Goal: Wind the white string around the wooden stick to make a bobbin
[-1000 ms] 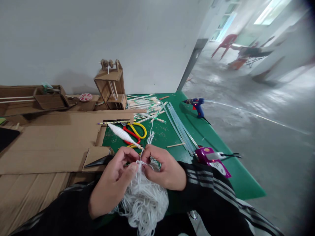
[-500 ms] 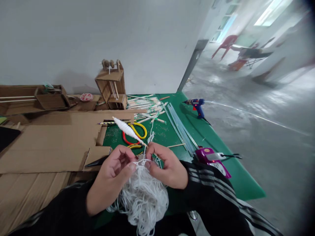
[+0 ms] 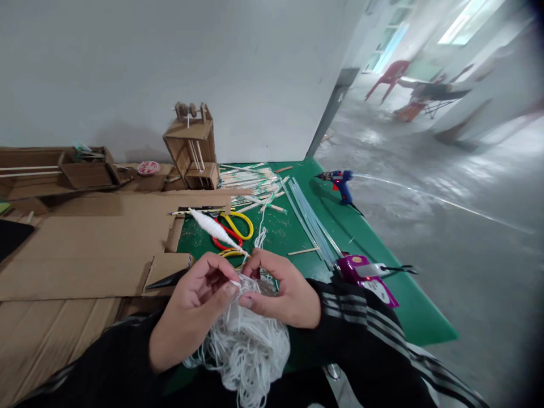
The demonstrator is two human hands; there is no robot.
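Note:
A loose tangle of white string hangs below my two hands at the near edge of the table. My left hand pinches strands at its top between thumb and fingertips. Close beside it, my right hand has its thumb and fingers closed on the same string. A stick wound with white string slants up and left just beyond my fingers, its lower end near my right fingertips. Scissors with red and yellow handles lie behind it, partly covered.
A blue glue gun lies at the right, with clear glue sticks and a purple device nearer. Several thin wooden sticks lie behind. A cardboard stand and cardboard sheet occupy the left.
The wound stick has shifted slightly left and down. My right hand has moved a little left, its thumb closer to my left thumb, and the strand stretched between my hands has slackened.

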